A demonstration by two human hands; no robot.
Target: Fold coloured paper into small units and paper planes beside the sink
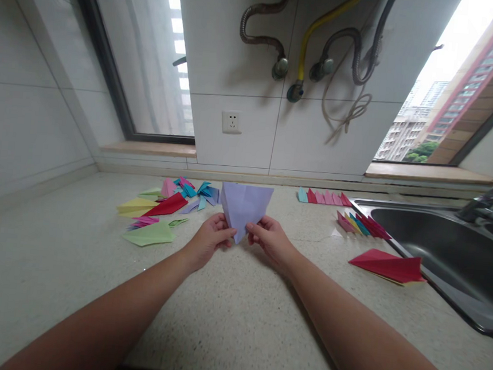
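Observation:
A folded sheet of lavender paper (246,207), wide at the top and pointed at the bottom, is held up over the middle of the counter. My left hand (211,238) pinches it near the lower left edge, thumb in front. On the other side my right hand (270,240) grips the lower right edge, also with the thumb in front. The point of the paper hangs between the two thumbs. Fingers behind the sheet are partly hidden.
Folded paper pieces, among them a red paper plane (166,204) and a light green one (151,233), lie at left. At right are a row of small pink folded papers (325,197), several colourful paper boats (360,224) and a larger red plane (388,266) beside the steel sink (423,241).

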